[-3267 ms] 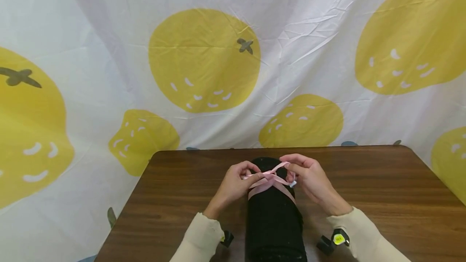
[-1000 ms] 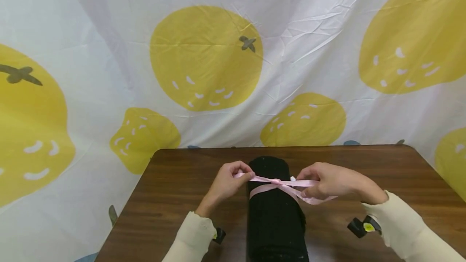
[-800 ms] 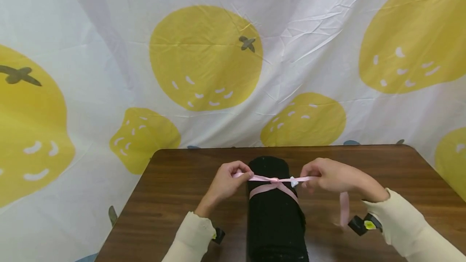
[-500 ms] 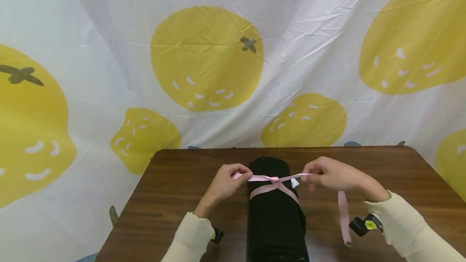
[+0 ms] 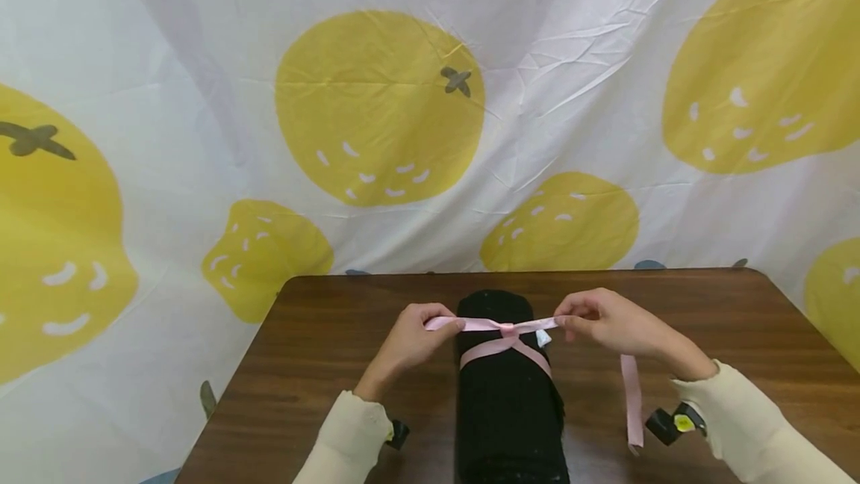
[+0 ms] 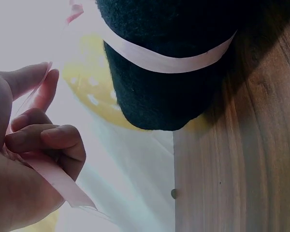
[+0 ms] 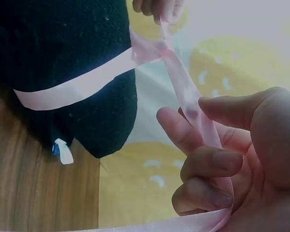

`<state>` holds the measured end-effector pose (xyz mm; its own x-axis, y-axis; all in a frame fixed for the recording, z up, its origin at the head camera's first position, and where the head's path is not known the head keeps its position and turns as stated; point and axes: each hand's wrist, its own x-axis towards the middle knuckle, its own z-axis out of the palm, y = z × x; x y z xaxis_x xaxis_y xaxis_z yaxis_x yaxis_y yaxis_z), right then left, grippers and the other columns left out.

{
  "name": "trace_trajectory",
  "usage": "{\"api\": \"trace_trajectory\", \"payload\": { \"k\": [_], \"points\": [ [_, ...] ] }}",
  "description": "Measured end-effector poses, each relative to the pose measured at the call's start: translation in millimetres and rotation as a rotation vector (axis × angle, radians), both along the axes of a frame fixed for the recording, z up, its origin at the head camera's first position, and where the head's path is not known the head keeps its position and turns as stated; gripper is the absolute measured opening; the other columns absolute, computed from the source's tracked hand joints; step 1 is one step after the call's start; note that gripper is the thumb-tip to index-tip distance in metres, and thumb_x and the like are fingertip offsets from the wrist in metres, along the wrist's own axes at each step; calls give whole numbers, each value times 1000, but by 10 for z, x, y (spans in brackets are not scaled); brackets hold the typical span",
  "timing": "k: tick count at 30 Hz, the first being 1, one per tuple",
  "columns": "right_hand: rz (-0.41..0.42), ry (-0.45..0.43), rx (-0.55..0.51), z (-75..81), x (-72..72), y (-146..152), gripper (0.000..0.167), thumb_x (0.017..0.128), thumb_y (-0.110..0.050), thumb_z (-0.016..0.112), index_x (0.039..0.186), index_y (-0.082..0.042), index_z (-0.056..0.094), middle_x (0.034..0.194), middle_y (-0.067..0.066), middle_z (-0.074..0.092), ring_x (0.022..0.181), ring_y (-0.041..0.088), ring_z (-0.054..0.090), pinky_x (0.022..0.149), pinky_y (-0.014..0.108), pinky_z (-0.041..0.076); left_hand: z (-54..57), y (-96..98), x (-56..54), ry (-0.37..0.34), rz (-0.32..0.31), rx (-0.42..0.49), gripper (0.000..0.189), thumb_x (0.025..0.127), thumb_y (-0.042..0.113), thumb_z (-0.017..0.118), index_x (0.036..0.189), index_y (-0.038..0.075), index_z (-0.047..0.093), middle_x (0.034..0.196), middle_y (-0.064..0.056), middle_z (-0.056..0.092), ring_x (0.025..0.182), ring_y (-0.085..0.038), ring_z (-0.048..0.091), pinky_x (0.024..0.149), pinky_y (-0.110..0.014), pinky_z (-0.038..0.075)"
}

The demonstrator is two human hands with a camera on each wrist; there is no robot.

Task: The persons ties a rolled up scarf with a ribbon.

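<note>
A black rolled-up cloth (image 5: 509,409) with a fuzzy surface lies lengthwise in front of me. Round its far part runs a pink ribbon (image 5: 485,349), crossed in a knot on top. My left hand (image 5: 413,338) pinches one ribbon end between thumb and forefinger, and its other fingers curl over the tail in the left wrist view. My right hand (image 5: 614,323) pinches the other end, which threads through its fingers (image 7: 212,162); the long tail hangs down below that hand. Both ends stretch nearly level out from the knot. A small white tag (image 7: 64,151) sticks out at the roll's side.
The roll lies on a brown wooden table (image 5: 322,387) with rounded far corners. Behind it hangs a white cloth (image 5: 201,43) printed with yellow fruit. Black wrist cameras (image 5: 665,424) sit at both sleeves.
Earlier the hands were close together over crossed ribbon; they moved apart, pulling a knot together. Since then the right hand shifted its pinch slightly and its ribbon tail dropped to hang down.
</note>
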<state>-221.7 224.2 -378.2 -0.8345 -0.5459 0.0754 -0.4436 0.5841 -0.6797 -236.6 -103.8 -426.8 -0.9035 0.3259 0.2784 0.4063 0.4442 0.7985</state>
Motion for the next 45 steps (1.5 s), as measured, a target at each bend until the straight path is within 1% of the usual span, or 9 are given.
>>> {"api": "trace_trajectory", "payload": {
  "k": [7,12,19,22,28,37,45],
  "points": [
    [-3,11,-16,-45,-15,24,11,100,-20,59,94,-17,68,72,-7,66,53,4,38,48,23,34,2,-38,-4,6,1,41,11,88,24,75,83,15,75,71,2,60,67,-11,51,61,-24,42],
    [-4,31,-20,-63,-22,37,11,99,-17,60,91,-16,68,70,-7,64,52,3,38,47,23,35,-9,-57,-12,5,-3,50,10,88,23,75,83,14,74,71,2,60,68,-11,51,62,-24,41],
    [-20,34,-15,-73,-25,61,11,98,-17,62,89,-16,67,68,-1,62,51,3,37,45,22,31,2,-78,-4,-14,-4,41,11,89,22,74,86,12,74,69,4,56,66,-10,50,60,-24,41],
    [-25,34,-14,-80,-29,71,11,98,-16,62,88,-16,67,67,0,62,51,3,37,45,21,30,3,-88,-4,-20,-1,28,11,89,22,74,86,11,74,69,4,56,66,-10,50,60,-24,41],
    [-31,35,-12,-84,-40,94,12,98,-15,62,87,-16,68,65,-5,60,51,3,37,45,21,30,5,-109,0,-32,-1,20,10,89,21,74,86,11,74,68,4,54,65,-10,48,58,-24,40],
    [-22,20,-9,-105,-34,141,11,98,-15,62,88,-16,67,66,-5,59,51,3,37,45,21,30,-21,-143,-9,-25,2,22,10,89,20,74,84,11,74,66,4,53,63,-9,47,57,-23,39],
    [-19,20,-7,-130,-14,170,11,98,-15,62,88,-16,66,66,-3,59,53,3,38,46,21,31,-57,-170,-15,-13,13,14,7,88,18,74,84,13,74,73,4,62,67,-9,51,62,-23,42]
  ]
}}
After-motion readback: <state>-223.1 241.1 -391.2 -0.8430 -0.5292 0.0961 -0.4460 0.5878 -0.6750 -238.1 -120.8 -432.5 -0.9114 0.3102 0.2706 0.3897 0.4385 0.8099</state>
